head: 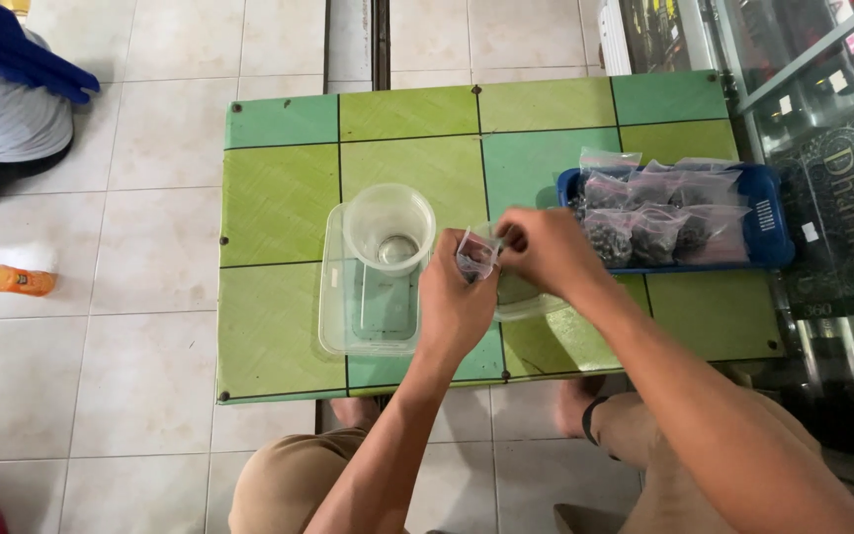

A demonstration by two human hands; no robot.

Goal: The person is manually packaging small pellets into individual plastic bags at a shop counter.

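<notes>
Even, soft daylight fills the scene; the pale floor tiles at nine o'clock read bright but not blown out. The green table at centre is evenly lit, with only a faint sheen on the clear plastic cup. Shadows are weak and short beneath the forearms at six o'clock. At three o'clock the glass cabinet falls dim and carries pale reflections. Focus is fairly sharp at centre; the straight table edges bow slightly toward the frame's corners.
</notes>
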